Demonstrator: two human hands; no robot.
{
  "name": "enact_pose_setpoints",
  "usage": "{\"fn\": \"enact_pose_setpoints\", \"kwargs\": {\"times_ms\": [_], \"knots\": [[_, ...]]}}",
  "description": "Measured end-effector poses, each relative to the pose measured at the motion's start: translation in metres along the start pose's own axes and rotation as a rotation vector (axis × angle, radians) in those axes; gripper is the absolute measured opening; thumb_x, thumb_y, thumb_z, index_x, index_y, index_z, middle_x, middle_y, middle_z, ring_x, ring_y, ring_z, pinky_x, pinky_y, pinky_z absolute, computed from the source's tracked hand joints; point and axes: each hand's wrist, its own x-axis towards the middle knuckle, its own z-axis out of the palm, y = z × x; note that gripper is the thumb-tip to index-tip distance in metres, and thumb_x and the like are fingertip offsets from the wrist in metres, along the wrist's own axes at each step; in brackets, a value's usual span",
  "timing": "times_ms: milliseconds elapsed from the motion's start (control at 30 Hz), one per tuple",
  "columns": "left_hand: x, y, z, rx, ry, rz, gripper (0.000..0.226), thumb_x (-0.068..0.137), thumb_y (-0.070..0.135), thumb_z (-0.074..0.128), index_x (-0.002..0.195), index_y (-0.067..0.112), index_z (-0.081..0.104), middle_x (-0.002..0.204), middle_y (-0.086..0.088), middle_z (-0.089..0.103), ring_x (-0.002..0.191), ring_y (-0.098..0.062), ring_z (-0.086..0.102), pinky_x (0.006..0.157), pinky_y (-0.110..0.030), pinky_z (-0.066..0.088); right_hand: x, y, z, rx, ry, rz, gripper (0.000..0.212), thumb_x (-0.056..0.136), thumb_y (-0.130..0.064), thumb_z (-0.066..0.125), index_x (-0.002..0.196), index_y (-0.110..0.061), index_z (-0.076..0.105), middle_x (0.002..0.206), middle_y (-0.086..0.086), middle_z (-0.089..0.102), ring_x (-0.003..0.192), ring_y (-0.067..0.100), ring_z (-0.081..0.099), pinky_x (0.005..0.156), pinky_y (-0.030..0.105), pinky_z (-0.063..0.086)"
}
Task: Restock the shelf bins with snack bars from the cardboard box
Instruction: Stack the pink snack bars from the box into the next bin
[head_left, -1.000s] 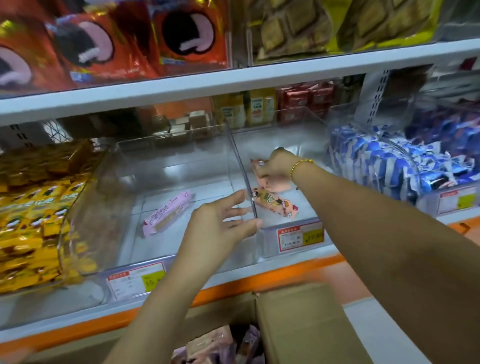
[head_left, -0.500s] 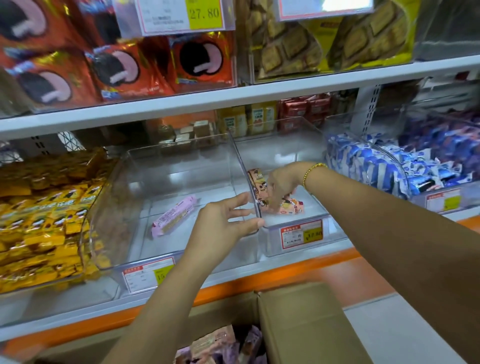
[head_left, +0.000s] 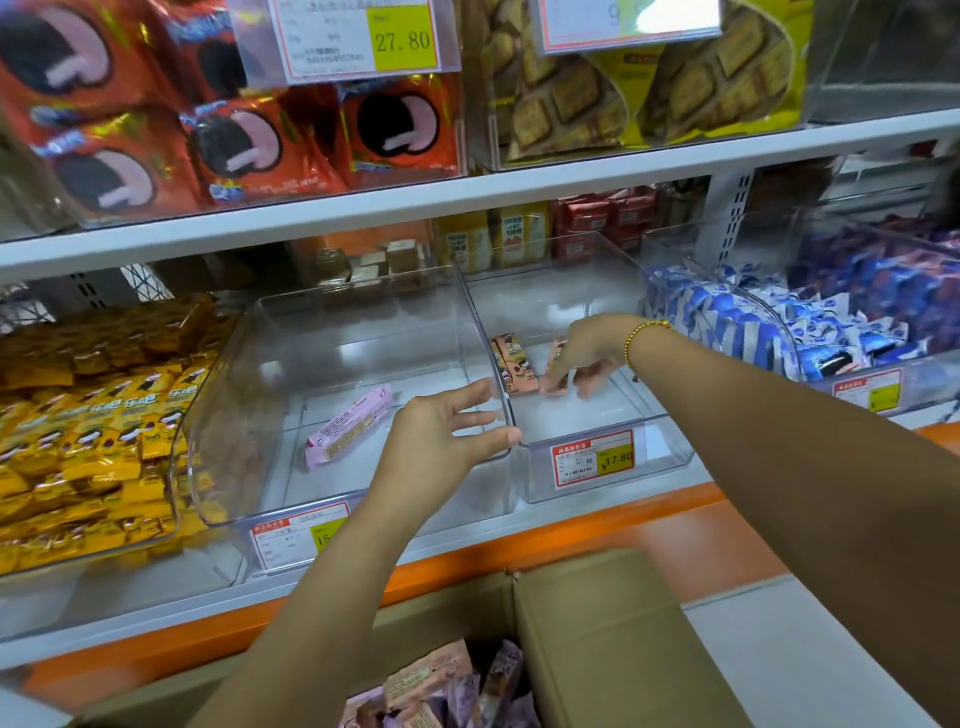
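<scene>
Right hand (head_left: 587, 358) is reached well into the right bin (head_left: 667, 452), fingers bent downward, and seems to pinch the near end of a peach bar (head_left: 557, 361) lying on the bin floor. The left hand (head_left: 447, 431) is spread and holds nothing, with its thumb tip resting on the rim where the two clear bins meet. Both bins sit side by side on the shelf (head_left: 571, 522), and the cardboard box (head_left: 613, 639) stands open below the shelf edge, close to the body and directly under the left forearm. The left bin (head_left: 363, 353) holds only one pink bar (head_left: 348, 427), lying at a slant with its long axis running from front left to back right. In the right bin, two more peach bars (head_left: 511, 366) lean against the left wall, just beside the held one, all with their long axes running front to back. The loose bars (head_left: 441, 686) in the box lie jumbled at the bottom edge of the view, down and back from both hands. The left hand is the nearer one to them and is free, so the next fetch from the box looks easiest for it, while the right must first let go and draw back out of the bin.
</scene>
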Motion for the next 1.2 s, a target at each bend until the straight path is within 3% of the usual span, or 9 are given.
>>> {"fn": "enact_pose_setpoints", "kwargs": {"times_ms": [167,233,333,500,667,733,867,1067,1200], "knots": [[0.000,-0.001,-0.001,-0.003,-0.003,-0.015,0.065,0.072,0.024,0.080,0.132,0.017,0.056,0.127,0.010,0.061,0.100,0.005,0.062,0.080,-0.014,0.052,0.017,-0.002,0.008,-0.067,0.124,-0.068,0.016,0.084,-0.013,0.072,0.077,-0.004,0.060,0.078,0.011,0.062,0.062,0.019,0.058,0.064,0.029,0.054],[0.000,-0.001,-0.001,-0.003,-0.002,-0.017,0.065,0.072,0.024,0.080,0.132,0.017,0.056,0.127,0.010,0.061,0.096,0.009,0.061,0.077,-0.011,0.051,0.018,-0.006,0.009,-0.021,0.137,-0.107,0.007,0.087,-0.006,0.064,0.093,-0.005,0.063,0.085,0.009,0.059,0.061,0.015,0.053,0.052,0.022,0.043],[0.001,-0.002,-0.001,0.019,0.013,-0.007,0.064,0.072,0.024,0.080,0.132,0.018,0.056,0.126,0.010,0.061,0.089,0.014,0.059,0.069,-0.003,0.048,0.014,-0.009,0.010,0.022,0.111,-0.138,0.033,0.089,-0.004,0.059,0.122,0.000,0.058,0.103,0.014,0.060,0.081,0.022,0.056,0.055,0.021,0.044],[-0.002,0.001,0.000,0.018,0.017,0.001,0.060,0.074,0.021,0.080,0.130,0.014,0.058,0.126,0.006,0.062,0.094,0.002,0.062,0.079,-0.014,0.052,-0.017,-0.019,0.007,-0.029,0.334,-0.151,0.028,0.091,-0.021,0.056,0.112,-0.003,0.060,0.116,0.016,0.062,0.107,0.031,0.059,0.074,0.027,0.045],[-0.044,0.006,0.001,0.060,0.204,0.177,0.027,0.083,0.015,0.071,0.110,0.014,0.069,0.101,0.003,0.070,0.090,-0.004,0.065,0.088,-0.022,0.052,-0.121,-0.026,0.021,0.130,0.505,-0.345,0.025,0.088,-0.026,0.064,0.078,-0.004,0.059,0.078,0.014,0.060,0.066,0.020,0.056,0.060,0.025,0.043],[-0.081,-0.003,-0.008,0.036,0.333,0.239,0.006,0.087,0.022,0.067,0.091,0.021,0.072,0.085,0.009,0.071,0.081,-0.004,0.067,0.079,-0.025,0.054,-0.163,-0.028,0.037,0.160,0.444,-0.443,0.029,0.088,-0.027,0.066,0.076,-0.002,0.059,0.071,0.012,0.058,0.057,0.015,0.049,0.056,0.023,0.040],[-0.156,-0.045,-0.045,0.090,0.436,0.066,0.025,0.085,0.047,0.055,0.078,0.026,0.067,0.074,0.008,0.069,0.074,-0.015,0.067,0.072,-0.032,0.052,-0.207,-0.033,0.093,0.123,0.158,-0.552,0.027,0.086,-0.033,0.069,0.073,-0.012,0.058,0.062,-0.004,0.055,0.052,0.002,0.049,0.054,0.022,0.041],[-0.242,-0.127,-0.095,0.492,0.502,-0.268,0.007,0.086,0.007,0.064,0.085,0.006,0.070,0.080,-0.010,0.073,0.076,-0.027,0.068,0.061,-0.027,0.036,-0.182,-0.028,0.221,-0.116,-0.227,-0.516,0.013,0.088,-0.024,0.065,0.091,-0.011,0.066,0.081,-0.003,0.066,0.063,0.006,0.051,0.052,0.016,0.035],[-0.275,-0.154,-0.112,0.604,0.447,-0.350,0.011,0.087,0.007,0.060,0.092,0.008,0.069,0.089,-0.008,0.072,0.084,-0.029,0.066,0.067,-0.027,0.041,-0.151,-0.012,0.300,-0.246,-0.220,-0.368,0.040,0.089,-0.022,0.062,0.122,-0.001,0.054,0.110,0.016,0.064,0.094,0.024,0.057,0.072,0.028,0.045]]}}
